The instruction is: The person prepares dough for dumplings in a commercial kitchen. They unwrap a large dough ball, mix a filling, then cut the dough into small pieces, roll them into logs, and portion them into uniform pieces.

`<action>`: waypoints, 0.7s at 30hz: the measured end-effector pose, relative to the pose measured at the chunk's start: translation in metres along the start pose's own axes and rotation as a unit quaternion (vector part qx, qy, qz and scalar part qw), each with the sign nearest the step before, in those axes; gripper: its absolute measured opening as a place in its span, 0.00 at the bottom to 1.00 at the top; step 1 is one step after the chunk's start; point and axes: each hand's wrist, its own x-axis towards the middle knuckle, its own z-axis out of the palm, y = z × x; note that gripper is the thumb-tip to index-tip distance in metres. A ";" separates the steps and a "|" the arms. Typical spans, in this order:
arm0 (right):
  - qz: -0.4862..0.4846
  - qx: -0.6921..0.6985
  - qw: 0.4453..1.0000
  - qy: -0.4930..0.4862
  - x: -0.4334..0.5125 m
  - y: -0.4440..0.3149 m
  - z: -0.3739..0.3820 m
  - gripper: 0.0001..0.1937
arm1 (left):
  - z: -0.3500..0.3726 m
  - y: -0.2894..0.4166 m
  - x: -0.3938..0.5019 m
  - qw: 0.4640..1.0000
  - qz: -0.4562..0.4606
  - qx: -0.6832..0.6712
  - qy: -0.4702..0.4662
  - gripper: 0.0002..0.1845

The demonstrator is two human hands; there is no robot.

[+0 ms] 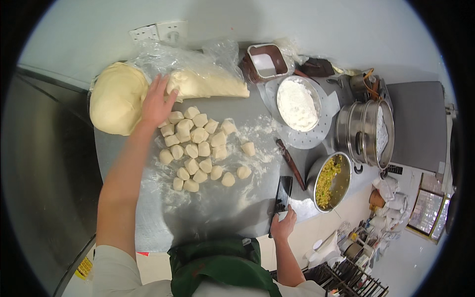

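My left hand (159,104) reaches between a large mound of dough (118,98) and a thick dough log (211,83). Its fingers are spread, and the thumb lies against the log's left end. Clear plastic film (163,55) partly covers the log. Below this hand, several small cut dough pieces (199,135) sit grouped on the floured metal table (219,211). At the table's front edge, my right hand (284,224) grips a dark, flat rectangular object (284,189); its exact kind is unclear. A pale part shows by the fingers.
A brown rolling pin (291,165) lies beside a metal bowl of yellow-green filling (328,182). Behind are a bowl of white flour (298,105) on a perforated sheet, a brown square container (267,61) and stacked metal steamers (365,135). A wall socket (172,31) is at the back.
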 end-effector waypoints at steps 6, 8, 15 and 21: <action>0.111 0.032 0.986 -0.124 -0.021 -0.008 -0.004 0.40 | 0.023 -0.047 0.014 0.985 -0.125 -0.102 -0.065 0.39; 0.077 -0.007 0.990 -0.121 -0.023 -0.008 -0.002 0.41 | 0.028 -0.061 0.022 0.969 -0.181 -0.145 -0.083 0.40; 0.081 0.044 0.985 -0.143 -0.013 -0.010 0.014 0.47 | 0.017 -0.062 0.041 0.876 -0.382 -0.276 -0.101 0.35; 0.115 0.150 0.977 -0.099 -0.015 -0.022 0.006 0.42 | 0.010 -0.073 0.063 0.838 -0.376 -0.380 -0.113 0.14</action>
